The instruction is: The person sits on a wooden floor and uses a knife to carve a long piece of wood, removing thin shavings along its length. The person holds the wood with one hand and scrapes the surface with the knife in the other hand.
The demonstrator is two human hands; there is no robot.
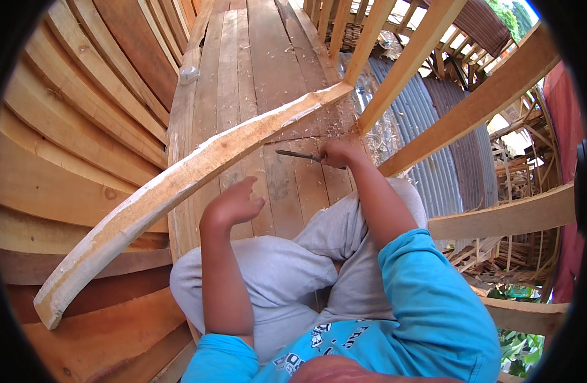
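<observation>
A long, slightly curved piece of timber (pixel 201 163) with pale, whitish edges lies slantwise across in front of me, from the lower left up to the railing at the upper right. My right hand (pixel 337 154) is closed round the end of a narrow tool with a dark metal blade (pixel 297 154), perhaps a knife or chisel. Its blade points left, on the near side of the timber and apart from it. Nothing is in my left hand (pixel 237 202); its fingers are partly stretched out and apart, just short of the timber's near edge.
Wood shavings are scattered over the plank floor (pixel 268 70). Stacked boards (pixel 83 147) line the left side. Wooden railing posts (pixel 408 64) stand on the right, with corrugated metal sheets (pixel 434 140) beyond. A small clear plastic object (pixel 189 75) lies by the boards. My crossed legs fill the near floor.
</observation>
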